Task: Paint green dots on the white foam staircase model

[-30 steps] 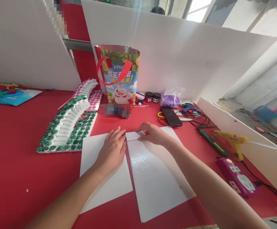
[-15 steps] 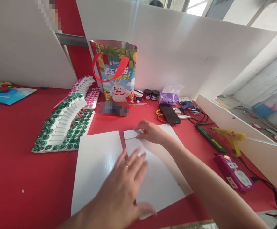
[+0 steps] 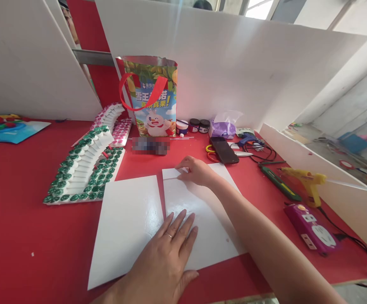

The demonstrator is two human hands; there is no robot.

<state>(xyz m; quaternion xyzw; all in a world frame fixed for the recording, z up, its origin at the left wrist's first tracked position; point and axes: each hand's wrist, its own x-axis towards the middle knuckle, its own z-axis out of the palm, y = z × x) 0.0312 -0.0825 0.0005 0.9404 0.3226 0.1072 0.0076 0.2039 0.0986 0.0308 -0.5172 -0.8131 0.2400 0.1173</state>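
Two white boards lie side by side on the red table, a narrow gap between them: a left board (image 3: pixel 128 215) and a right board (image 3: pixel 211 228). My left hand (image 3: pixel 167 253), a ring on one finger, rests flat with fingers stretched over the near part of the right board and the gap. Along the far edge of the right board runs a narrow white strip (image 3: pixel 170 173). My right hand (image 3: pixel 194 171) has its fingers curled and closed on that strip, partly covering it.
Left stands a piece with green rosettes (image 3: pixel 76 169). Behind are a printed bag (image 3: pixel 152 99), small jars (image 3: pixel 194 125) and tissues (image 3: pixel 224 126). To the right lie a phone (image 3: pixel 224 150), scissors (image 3: pixel 213 157), a green cutter (image 3: pixel 280 182), a yellow glue gun (image 3: pixel 306 181) and a purple power strip (image 3: pixel 311 230).
My left hand has come down from a blurred, raised position to lie flat on the right board. My right hand keeps its place at the strip.
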